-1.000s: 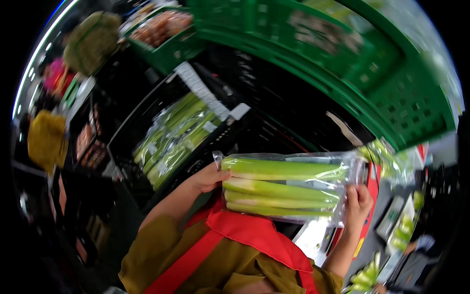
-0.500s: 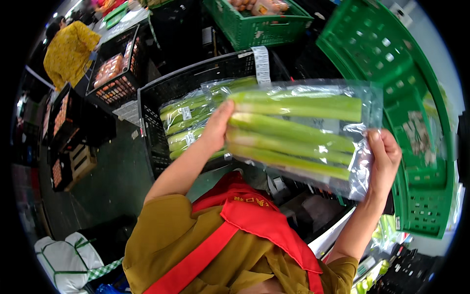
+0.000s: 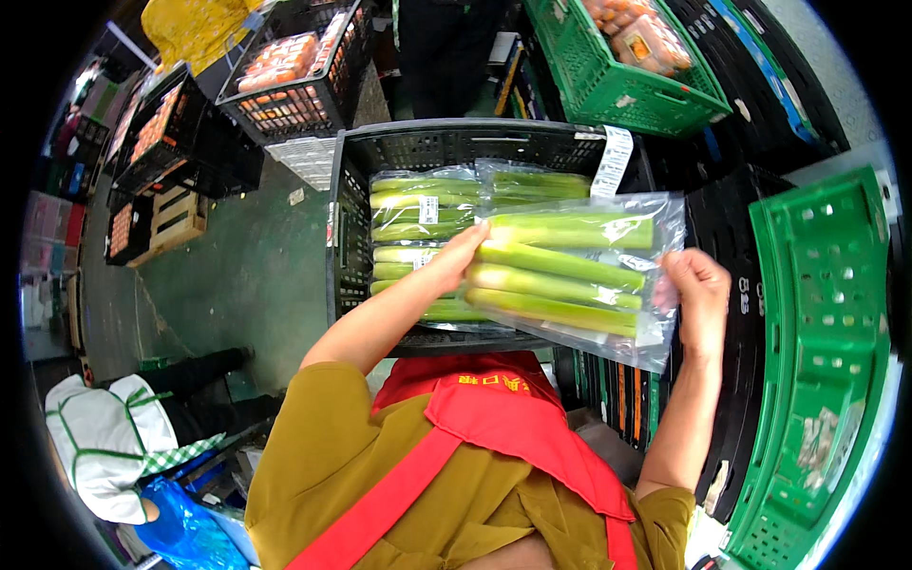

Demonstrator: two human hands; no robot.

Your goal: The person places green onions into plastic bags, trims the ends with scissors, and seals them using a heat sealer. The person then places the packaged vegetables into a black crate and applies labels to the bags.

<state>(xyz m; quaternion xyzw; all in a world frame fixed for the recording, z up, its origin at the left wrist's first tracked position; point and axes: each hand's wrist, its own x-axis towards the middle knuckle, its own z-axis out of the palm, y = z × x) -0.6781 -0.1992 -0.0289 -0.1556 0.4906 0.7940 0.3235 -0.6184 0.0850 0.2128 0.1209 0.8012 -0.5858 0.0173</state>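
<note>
My left hand (image 3: 460,260) pinches the left end of a clear plastic bag of leeks (image 3: 560,275), several thick pale-green stalks lying side by side. At the other end my right hand (image 3: 698,290) is closed on the loose plastic edge. The bag is held nearly flat and slightly tilted over the right part of a black crate (image 3: 446,138). Inside that crate lie more bagged leeks (image 3: 423,204) with white labels; the held bag and my left arm hide some of them. A white paper tag (image 3: 613,161) hangs on the crate's far rim.
To the right stands a large green plastic crate (image 3: 774,313), beside black stacked crates (image 3: 727,332). A green crate (image 3: 622,85) and a black crate (image 3: 294,100) at the back hold packs of carrots. On the left, a person in a white top (image 3: 104,427) is near a blue plastic bag (image 3: 195,532).
The view has swung, so the surroundings appear shifted. Now the held bag sits lower over the crate, with more of the bags inside exposed. Both hands keep their hold.
</note>
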